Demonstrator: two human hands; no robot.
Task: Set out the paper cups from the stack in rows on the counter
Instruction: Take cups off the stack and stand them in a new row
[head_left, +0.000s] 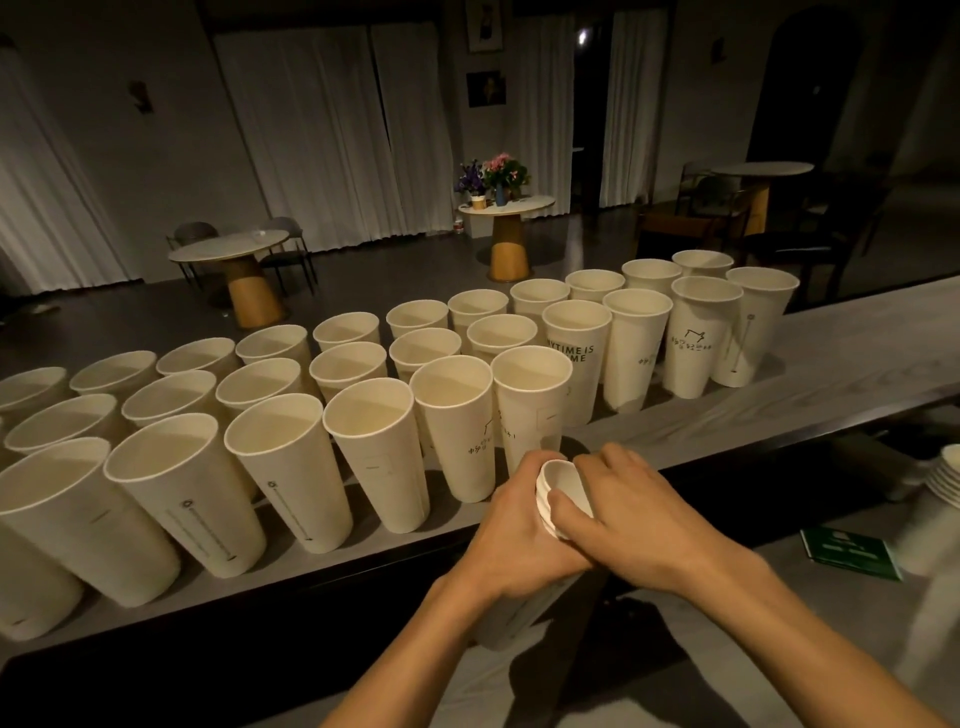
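Several tall white paper cups (457, 421) stand upright in three rows on the grey counter (841, 364), running from near left to far right. In front of the nearest row my left hand (519, 535) grips a short stack of nested cups (558, 488) around its upper part. My right hand (634, 514) holds the top cup of the stack, fingers curled over its rim. The lower part of the stack shows below my hands, above a lower worktop.
A pile of white plates (943, 475) and a green card (852, 553) sit at the right on the lower worktop. Beyond the counter lie a dark room with round tables (228, 247), chairs and a table with flowers (498, 179).
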